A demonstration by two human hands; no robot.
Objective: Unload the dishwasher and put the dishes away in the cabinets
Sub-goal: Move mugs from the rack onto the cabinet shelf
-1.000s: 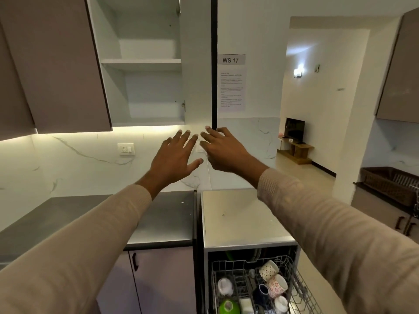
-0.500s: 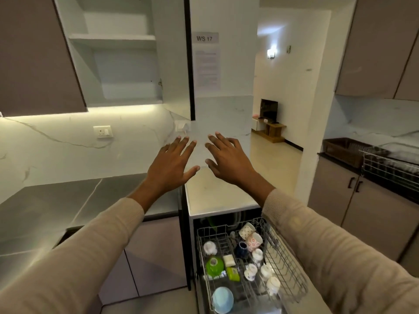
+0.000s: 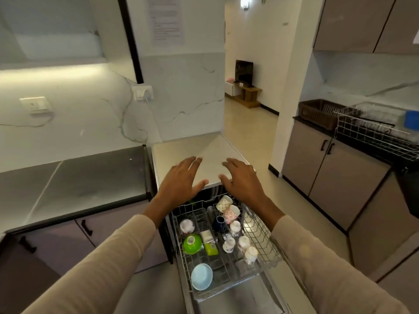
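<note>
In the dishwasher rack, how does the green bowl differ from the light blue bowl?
The green bowl is bright green; the light blue bowl is pale blue. The green bowl shows a whitish round patch in its middle; the light blue bowl looks plain. The green bowl sits midway along the rack; the light blue bowl sits at its near end. Both are round and lie on its left side.

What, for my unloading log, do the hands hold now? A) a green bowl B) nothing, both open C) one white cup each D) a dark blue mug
B: left hand and right hand hover empty, fingers spread; green bowl and blue mug sit in the rack.
</note>
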